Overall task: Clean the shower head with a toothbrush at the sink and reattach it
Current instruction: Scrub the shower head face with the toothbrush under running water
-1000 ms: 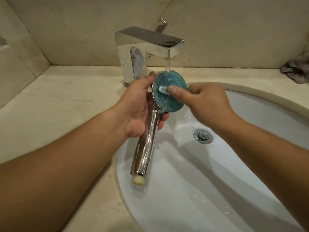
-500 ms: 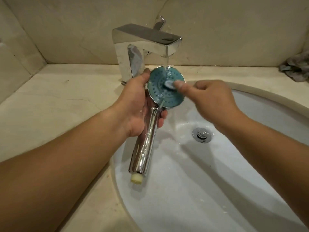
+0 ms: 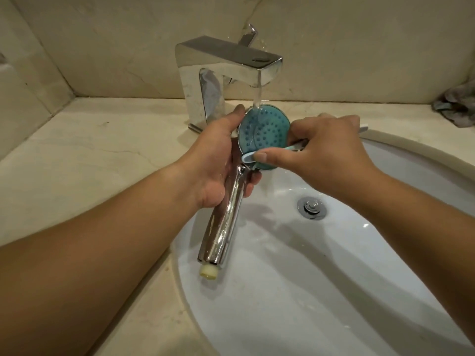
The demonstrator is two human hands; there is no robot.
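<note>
The toothbrush (image 3: 259,155), pinched in the right hand (image 3: 326,152), had slid from the shower head (image 3: 264,134) centre to its lower rim; left hand (image 3: 216,165) gripped the handle, scrubbing continued

Can't see the toothbrush (image 3: 272,153) bristles, right hand (image 3: 326,155) covers most of its handle. Crumpled cloth (image 3: 456,106) at the right edge is cut off, and the sink (image 3: 334,291) runs off the bottom right.

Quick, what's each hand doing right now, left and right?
Left hand: closed around the neck of the shower head, holding it under the tap.
Right hand: gripping the toothbrush, thumb pressing its head against the blue face.
</note>
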